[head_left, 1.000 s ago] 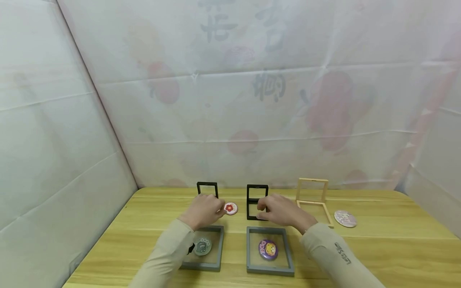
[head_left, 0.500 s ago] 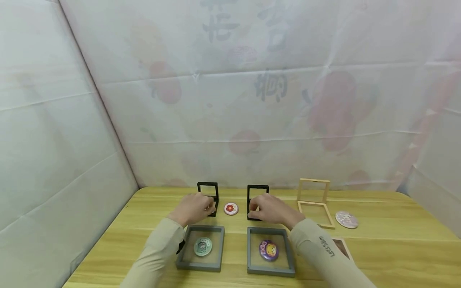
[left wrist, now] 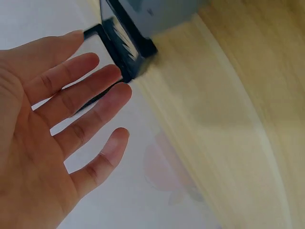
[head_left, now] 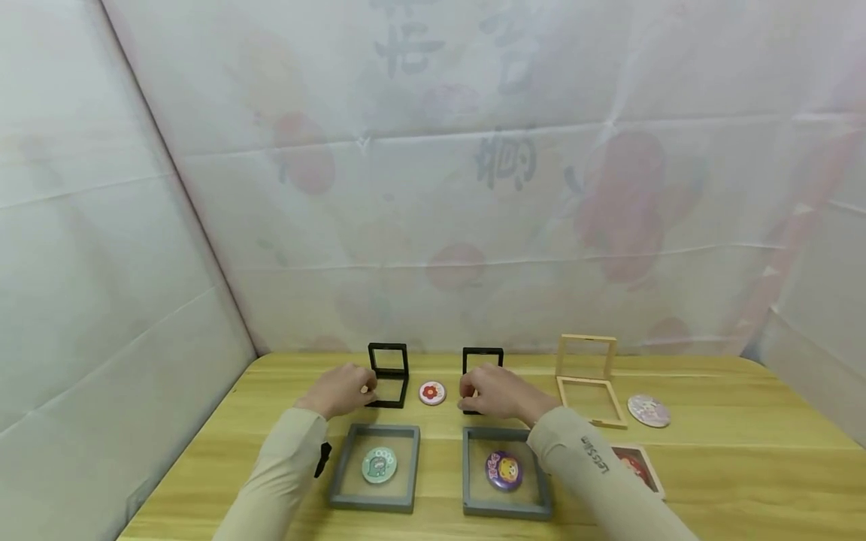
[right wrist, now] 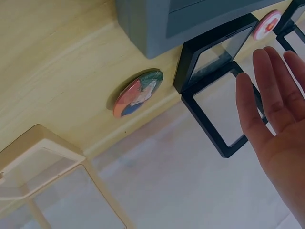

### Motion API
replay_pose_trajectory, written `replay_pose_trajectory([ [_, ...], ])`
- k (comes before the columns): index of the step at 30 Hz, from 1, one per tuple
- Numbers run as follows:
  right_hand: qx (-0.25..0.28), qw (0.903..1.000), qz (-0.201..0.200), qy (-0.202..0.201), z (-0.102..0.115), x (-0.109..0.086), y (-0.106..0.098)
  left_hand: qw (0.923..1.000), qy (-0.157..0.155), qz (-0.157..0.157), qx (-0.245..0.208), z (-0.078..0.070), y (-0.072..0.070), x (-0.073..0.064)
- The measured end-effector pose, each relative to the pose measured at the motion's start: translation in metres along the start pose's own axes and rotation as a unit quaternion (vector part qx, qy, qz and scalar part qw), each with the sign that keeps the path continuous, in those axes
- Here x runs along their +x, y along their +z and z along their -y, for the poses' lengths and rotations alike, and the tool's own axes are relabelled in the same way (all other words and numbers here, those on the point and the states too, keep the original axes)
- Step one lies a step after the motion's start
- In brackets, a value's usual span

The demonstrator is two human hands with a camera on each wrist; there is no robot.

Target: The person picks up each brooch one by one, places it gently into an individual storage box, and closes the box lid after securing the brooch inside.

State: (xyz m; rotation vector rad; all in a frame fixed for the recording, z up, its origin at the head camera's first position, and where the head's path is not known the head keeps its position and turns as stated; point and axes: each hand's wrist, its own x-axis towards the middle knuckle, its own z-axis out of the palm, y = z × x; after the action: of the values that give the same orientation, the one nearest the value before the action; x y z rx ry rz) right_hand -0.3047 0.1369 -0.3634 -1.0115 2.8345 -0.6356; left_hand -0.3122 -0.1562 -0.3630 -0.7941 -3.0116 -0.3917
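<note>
My left hand (head_left: 341, 389) is at the left side of a small black display frame (head_left: 389, 376) that stands unfolded. In the left wrist view its fingers are loosely extended, the thumb (left wrist: 71, 42) close to the frame's edge; contact is unclear. My right hand (head_left: 501, 392) hovers at a second unfolded black frame (head_left: 483, 353), covering part of it. The right wrist view shows those fingers (right wrist: 267, 88) nearly straight, with nothing held. Between the black frames lies a round red-flower badge (head_left: 432, 392). A multicoloured round badge (right wrist: 138, 93) lies beside the second frame, hidden in the head view.
Nearer stand two grey frames, one with a green badge (head_left: 380, 465), the other with a purple badge (head_left: 504, 471). At right are an unfolded light wooden-coloured frame (head_left: 591, 379), a pale pink badge (head_left: 649, 411) and a small framed red piece (head_left: 636, 464) partly behind my sleeve.
My left hand has moved left, from beside the flower badge to the left black frame's side, uncovering that frame. My right hand has shifted slightly left. Its sleeve now uncovers the small framed piece.
</note>
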Motion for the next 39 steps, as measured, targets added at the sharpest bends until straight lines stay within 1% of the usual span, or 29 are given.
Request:
replay_pose_trajectory([
  [4, 0.008, 0.9999, 0.008, -0.008, 0.002, 0.004, 0.004, 0.9995, -0.022, 0.016, -0.016, 0.007, 0.002, 0.000],
  [10, 0.010, 0.9998, 0.013, -0.011, 0.004, 0.009, 0.006, 0.9986, -0.036, 0.031, -0.024, 0.012, 0.000, 0.003],
  [14, 0.017, 0.9996, 0.020, -0.012, 0.006, 0.012, 0.007, 0.9966, -0.053, 0.061, -0.019, 0.015, 0.002, 0.005],
  [18, 0.013, 0.9996, 0.021, -0.010, 0.007, 0.015, 0.010, 0.9924, -0.074, 0.094, -0.027, 0.016, 0.005, 0.005],
  [20, 0.013, 0.9996, 0.023, -0.009, 0.007, 0.015, 0.010, 0.9911, -0.082, 0.100, -0.029, 0.017, 0.006, 0.005],
  [22, 0.011, 0.9997, 0.021, -0.010, 0.007, 0.014, 0.011, 0.9917, -0.083, 0.097, -0.021, 0.017, 0.008, 0.005],
  [24, 0.008, 0.9998, 0.019, -0.006, 0.006, 0.013, 0.010, 0.9941, -0.068, 0.084, -0.009, 0.014, 0.009, 0.006],
  [28, -0.002, 0.9999, 0.012, -0.002, 0.006, 0.011, 0.009, 0.9983, -0.026, 0.040, 0.035, 0.008, 0.012, 0.006],
  [30, -0.007, 0.9999, 0.013, -0.005, 0.006, 0.011, 0.008, 0.9981, -0.017, 0.021, 0.056, 0.005, 0.013, 0.005],
  [33, -0.008, 0.9998, 0.014, -0.012, 0.006, 0.012, 0.008, 0.9969, -0.029, 0.003, 0.072, 0.004, 0.015, 0.003],
  [36, -0.011, 0.9998, 0.011, -0.014, 0.005, 0.013, 0.007, 0.9966, -0.050, 0.005, 0.064, 0.003, 0.016, 0.004],
  [39, -0.011, 0.9998, 0.009, -0.012, 0.003, 0.014, 0.007, 0.9968, -0.061, 0.013, 0.051, -0.001, 0.018, 0.007],
])
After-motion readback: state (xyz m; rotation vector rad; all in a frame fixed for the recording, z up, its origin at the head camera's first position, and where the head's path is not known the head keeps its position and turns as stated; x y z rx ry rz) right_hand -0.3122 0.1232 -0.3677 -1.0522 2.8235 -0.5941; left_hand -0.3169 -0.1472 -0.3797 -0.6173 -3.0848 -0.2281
